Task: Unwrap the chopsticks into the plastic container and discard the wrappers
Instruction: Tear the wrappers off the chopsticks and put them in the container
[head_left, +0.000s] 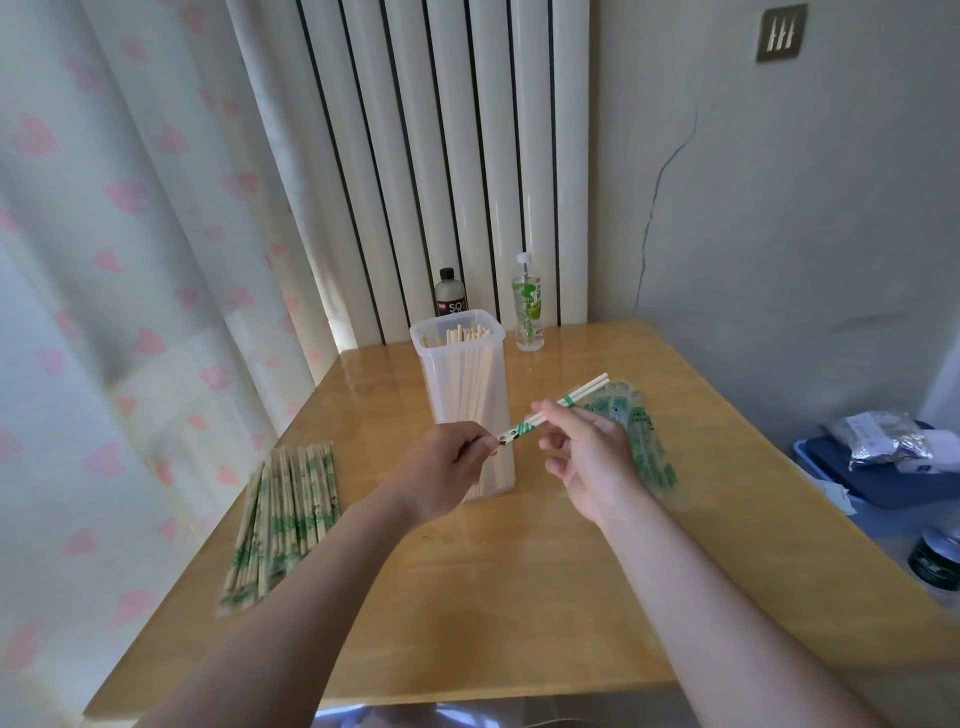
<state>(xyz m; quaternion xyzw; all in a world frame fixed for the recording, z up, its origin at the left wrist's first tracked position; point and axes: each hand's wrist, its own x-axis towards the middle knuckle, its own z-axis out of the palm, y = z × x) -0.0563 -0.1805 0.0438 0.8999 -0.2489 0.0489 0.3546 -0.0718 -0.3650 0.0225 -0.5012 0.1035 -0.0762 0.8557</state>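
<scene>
I'm mid-unwrap on one pair of chopsticks (588, 388), held in the air just in front of the plastic container (441, 332). My left hand (441, 467) pinches the printed end of the wrapper (511, 432) between curled fingers (480, 441). My right hand (587, 457) is curled round the sticks, whose bare ends poke out up and to the right.

Next, I judge, I pull my hands apart so the wrapper slides off. The pair then goes into the container, and the wrapper onto the wrapper heap (641, 436) at right. On the table (519, 597) at left lie the wrapped pairs (283, 519).
</scene>
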